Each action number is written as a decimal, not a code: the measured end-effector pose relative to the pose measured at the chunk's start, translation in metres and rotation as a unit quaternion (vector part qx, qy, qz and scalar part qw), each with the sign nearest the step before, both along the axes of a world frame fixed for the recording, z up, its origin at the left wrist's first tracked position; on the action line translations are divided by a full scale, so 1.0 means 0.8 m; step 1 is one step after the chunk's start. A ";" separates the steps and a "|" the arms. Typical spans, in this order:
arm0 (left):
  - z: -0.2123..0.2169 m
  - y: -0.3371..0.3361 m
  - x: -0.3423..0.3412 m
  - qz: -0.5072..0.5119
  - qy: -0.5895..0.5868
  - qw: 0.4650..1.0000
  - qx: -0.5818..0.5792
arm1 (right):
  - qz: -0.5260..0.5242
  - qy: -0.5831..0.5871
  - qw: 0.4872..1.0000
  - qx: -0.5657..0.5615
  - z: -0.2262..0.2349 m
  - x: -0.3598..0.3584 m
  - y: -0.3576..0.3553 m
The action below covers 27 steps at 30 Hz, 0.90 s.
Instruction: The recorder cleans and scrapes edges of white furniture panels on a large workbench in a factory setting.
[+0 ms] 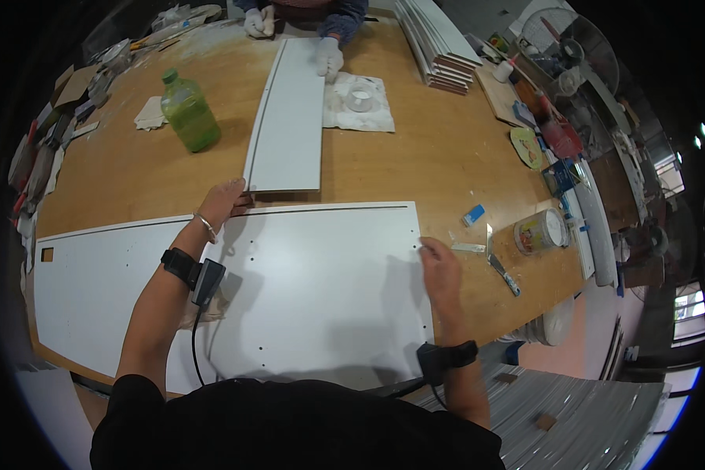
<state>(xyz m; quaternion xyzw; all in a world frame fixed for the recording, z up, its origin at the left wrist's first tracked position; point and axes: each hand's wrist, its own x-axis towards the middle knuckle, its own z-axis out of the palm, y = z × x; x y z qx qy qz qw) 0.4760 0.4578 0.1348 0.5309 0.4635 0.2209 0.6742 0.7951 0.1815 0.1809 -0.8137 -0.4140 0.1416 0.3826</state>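
A long white panel (329, 282) with small drilled holes lies flat before me on the wooden table, a thin groove running along its far edge. At that far edge, close to the near corner of a narrower white board (286, 125), my left hand (229, 200) is closed on the panel with bent fingers. My right hand (442, 270) grips the panel's right edge near its far corner; some of its fingers are hidden. Across the table, a co-worker's gloved hand (330, 59) rests on the narrower board, and the other gloved hand (258, 22) is left of it.
A green bottle (190, 113) stands at the left, and a tape roll (359, 98) lies on white paper. Right of the panel are a putty knife (503, 266), a blue block (474, 215) and a tub (540, 232). Stacked boards (439, 47) occupy the far right.
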 end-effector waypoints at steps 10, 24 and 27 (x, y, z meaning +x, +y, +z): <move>0.036 -0.008 0.072 0.106 -0.116 0.982 -0.100 | -0.133 -0.186 0.950 -0.210 -0.039 0.240 -0.054; 0.047 -0.255 0.008 0.170 -0.145 0.961 -0.165 | -0.161 -0.154 0.972 -0.075 -0.016 0.203 -0.029; 0.031 -0.302 -0.007 0.146 -0.058 0.976 -0.148 | 0.014 -0.165 0.984 0.066 0.008 0.110 -0.011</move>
